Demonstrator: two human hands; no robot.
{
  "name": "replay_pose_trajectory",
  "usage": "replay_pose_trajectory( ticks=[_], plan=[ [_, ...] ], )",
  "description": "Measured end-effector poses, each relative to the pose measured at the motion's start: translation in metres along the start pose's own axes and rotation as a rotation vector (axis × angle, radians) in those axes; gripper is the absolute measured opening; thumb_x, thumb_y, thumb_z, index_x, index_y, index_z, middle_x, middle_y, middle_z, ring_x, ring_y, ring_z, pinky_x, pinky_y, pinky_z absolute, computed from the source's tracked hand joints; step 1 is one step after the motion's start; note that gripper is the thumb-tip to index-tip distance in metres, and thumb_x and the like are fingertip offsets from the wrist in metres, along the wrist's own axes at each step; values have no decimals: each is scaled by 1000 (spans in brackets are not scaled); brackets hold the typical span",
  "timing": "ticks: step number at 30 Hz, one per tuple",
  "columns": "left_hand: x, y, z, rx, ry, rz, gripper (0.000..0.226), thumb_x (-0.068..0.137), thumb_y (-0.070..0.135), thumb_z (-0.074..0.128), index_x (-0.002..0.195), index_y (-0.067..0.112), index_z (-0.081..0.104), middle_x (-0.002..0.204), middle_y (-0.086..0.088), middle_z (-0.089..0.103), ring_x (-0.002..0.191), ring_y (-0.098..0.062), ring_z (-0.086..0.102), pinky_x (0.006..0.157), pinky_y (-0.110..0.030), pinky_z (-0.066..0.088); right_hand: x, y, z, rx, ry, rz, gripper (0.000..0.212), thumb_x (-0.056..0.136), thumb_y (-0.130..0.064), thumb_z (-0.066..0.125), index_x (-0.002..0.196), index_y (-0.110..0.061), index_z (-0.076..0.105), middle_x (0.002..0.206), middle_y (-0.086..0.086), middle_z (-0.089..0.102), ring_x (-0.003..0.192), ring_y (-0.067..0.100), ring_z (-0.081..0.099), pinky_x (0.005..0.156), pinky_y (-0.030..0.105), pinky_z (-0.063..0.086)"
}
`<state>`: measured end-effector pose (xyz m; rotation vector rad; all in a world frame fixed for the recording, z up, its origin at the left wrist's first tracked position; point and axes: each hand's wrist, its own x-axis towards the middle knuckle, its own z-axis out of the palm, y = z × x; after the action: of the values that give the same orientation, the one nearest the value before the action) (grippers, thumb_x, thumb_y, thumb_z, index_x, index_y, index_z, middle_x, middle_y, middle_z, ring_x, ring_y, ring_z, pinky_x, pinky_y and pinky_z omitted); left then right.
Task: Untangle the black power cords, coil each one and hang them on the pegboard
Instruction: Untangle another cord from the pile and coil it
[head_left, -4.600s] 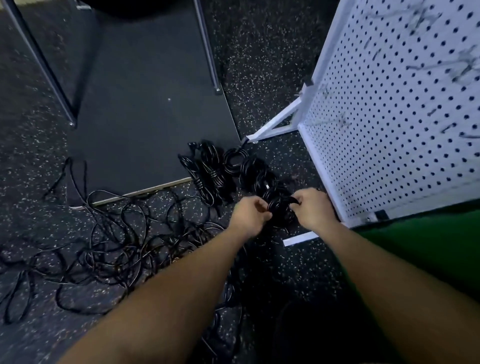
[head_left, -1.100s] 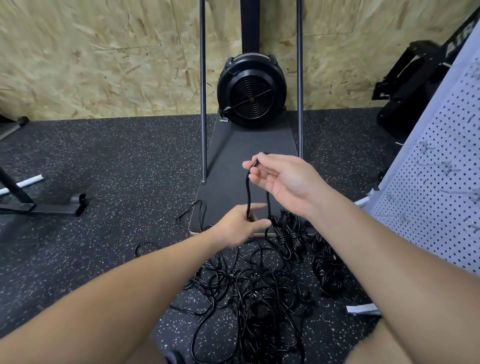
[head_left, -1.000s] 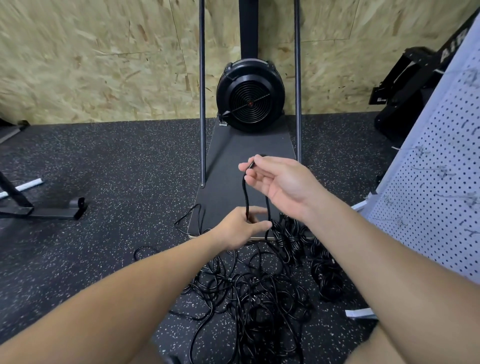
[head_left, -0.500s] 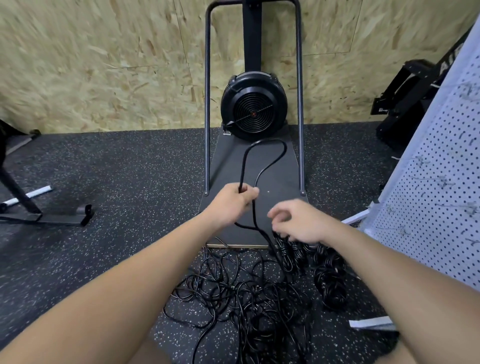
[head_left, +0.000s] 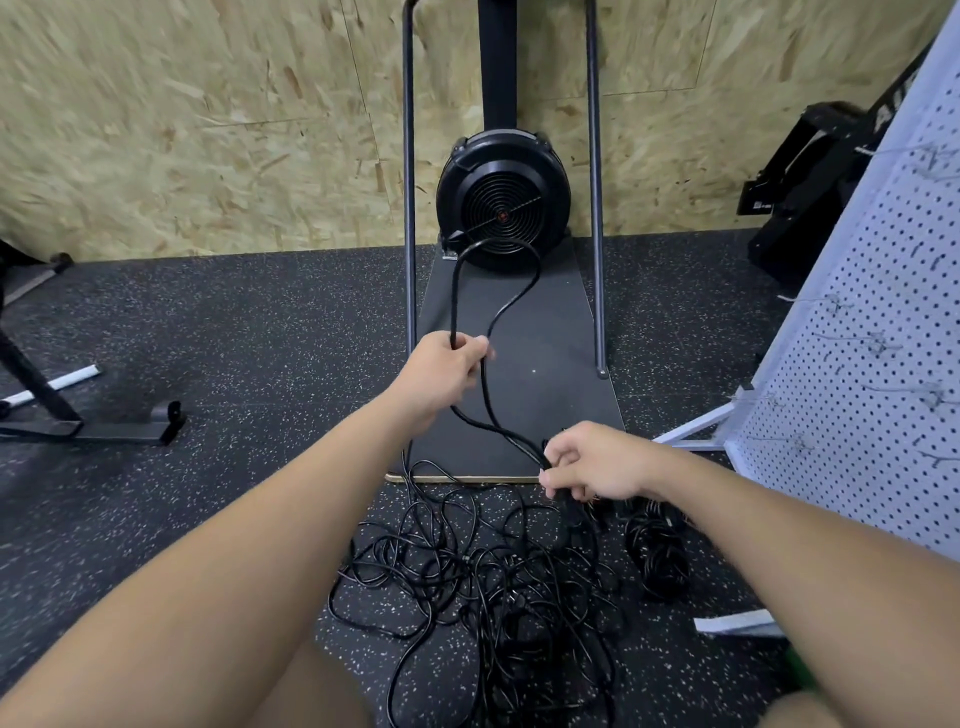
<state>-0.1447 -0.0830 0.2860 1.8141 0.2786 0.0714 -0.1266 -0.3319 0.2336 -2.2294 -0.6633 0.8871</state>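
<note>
Just now, the left hand (head_left: 441, 371) grips a tall loop of black cord (head_left: 496, 291); the right hand (head_left: 592, 462) pinches its strands lower down, above the tangled pile (head_left: 478, 577) on the floor.

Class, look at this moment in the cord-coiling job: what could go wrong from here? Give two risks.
1. The cord looped up from the left hand still runs into the tangle; pulling may tighten knots there.
2. The right hand pinches the cord close beside the coiled bundles; drawing more through could drag them apart.
</note>
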Motion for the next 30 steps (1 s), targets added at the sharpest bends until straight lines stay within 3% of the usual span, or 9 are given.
replay_pose_trajectory(
  ticks=[3, 5, 8, 12, 15, 19, 22, 25, 30],
  plan=[
    [1, -10, -3, -87, 29, -53, 17, 110, 23, 60, 100, 12, 53, 81, -11, 60, 67, -26, 57, 52, -28, 48, -1, -6, -8, 25, 180, -40, 28, 103, -30, 76, 93, -5, 75, 76, -8, 80, 63, 16, 58, 58, 25, 45],
    [-5, -13, 0, -302, -13, -117, 15, 108, 12, 64, 108, 11, 49, 91, -17, 67, 84, -33, 78, 80, -41, 68, 2, -8, -11, 98, 233, -54, 29, 101, -31, 78, 91, -5, 75, 81, -3, 82, 62, 18, 60, 67, 32, 47],
    [-13, -14, 2, -545, 1, -166, 18, 105, 7, 66, 118, 2, 55, 109, -23, 73, 107, -42, 80, 102, -52, 63, 7, -16, -10, 172, 320, -49, 30, 95, -41, 82, 85, -13, 78, 80, 8, 81, 59, 19, 61, 71, 36, 49],
    [-13, -25, 0, -773, 113, -268, 48, 102, 23, 73, 135, 0, 46, 123, -34, 71, 107, -46, 79, 98, -58, 63, 12, -27, -12, 285, 528, -2, 25, 89, -38, 91, 89, -16, 79, 72, 10, 76, 54, 15, 63, 68, 32, 54],
    [-13, -35, 0, -680, 193, -357, 68, 105, 44, 69, 139, -8, 43, 119, -37, 72, 105, -48, 78, 96, -60, 64, 16, -33, -11, 330, 555, 2, 24, 89, -30, 90, 87, -12, 74, 62, 5, 67, 51, 18, 60, 65, 36, 54],
    [-35, -33, 15, -367, -50, -452, 81, 105, 73, 49, 128, -3, 63, 110, -20, 81, 105, -36, 80, 98, -53, 64, 17, -43, -5, 283, 499, -15, 23, 94, -25, 83, 94, -5, 70, 60, 8, 70, 48, 18, 62, 60, 28, 46],
    [-55, -24, 41, -262, -238, -325, 56, 113, 63, 42, 103, 18, 72, 88, -4, 73, 82, -19, 74, 84, -35, 58, 14, -52, 4, 341, 419, -51, 10, 94, -9, 77, 96, -4, 69, 64, 13, 72, 50, 20, 64, 60, 26, 52],
    [-58, -30, 58, -335, -204, -218, 33, 115, 42, 53, 105, 15, 70, 69, -3, 62, 63, -17, 57, 68, -31, 47, 15, -53, 13, 464, 287, -126, 19, 89, 15, 62, 100, 3, 70, 79, 19, 72, 65, 24, 72, 68, 37, 64],
    [-51, -31, 50, -187, -106, -48, 28, 115, 23, 52, 115, 6, 74, 79, -6, 67, 74, -20, 60, 72, -30, 51, 17, -51, 6, 435, 269, -125, 30, 91, 12, 56, 100, -3, 80, 82, 13, 73, 72, 19, 70, 71, 35, 64]
  ],
)
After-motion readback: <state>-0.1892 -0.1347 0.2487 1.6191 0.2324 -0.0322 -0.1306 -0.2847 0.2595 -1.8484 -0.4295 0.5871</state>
